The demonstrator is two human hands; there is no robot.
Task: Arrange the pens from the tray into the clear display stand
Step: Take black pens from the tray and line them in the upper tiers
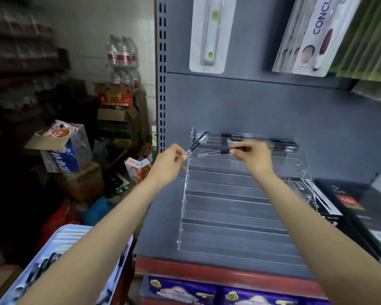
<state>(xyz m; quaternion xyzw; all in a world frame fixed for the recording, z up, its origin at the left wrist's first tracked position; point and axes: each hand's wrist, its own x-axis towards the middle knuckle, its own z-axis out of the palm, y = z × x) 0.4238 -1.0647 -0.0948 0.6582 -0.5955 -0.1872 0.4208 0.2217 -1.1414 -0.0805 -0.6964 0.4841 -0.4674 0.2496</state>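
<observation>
A clear stepped display stand [235, 208] sits on the grey shelf [158, 227]. Its top row holds several black pens [262, 142] lying sideways. My left hand [171, 164] pinches a black pen [197, 143] near its tip at the stand's upper left corner, the pen tilted up to the right. My right hand [252, 156] pinches a second black pen [213, 153] that lies nearly level over the upper rows, pointing left. A white-blue tray [59, 238] with several more pens [44, 267] sits at the lower left, partly hidden by my left forearm.
Black boxes [356, 214] stand right of the stand on the shelf. Packaged goods [209, 34] hang on the back panel above. Cardboard boxes [75, 179] and bottled water [122, 53] crowd the floor at left. A red shelf edge [207, 274] runs below.
</observation>
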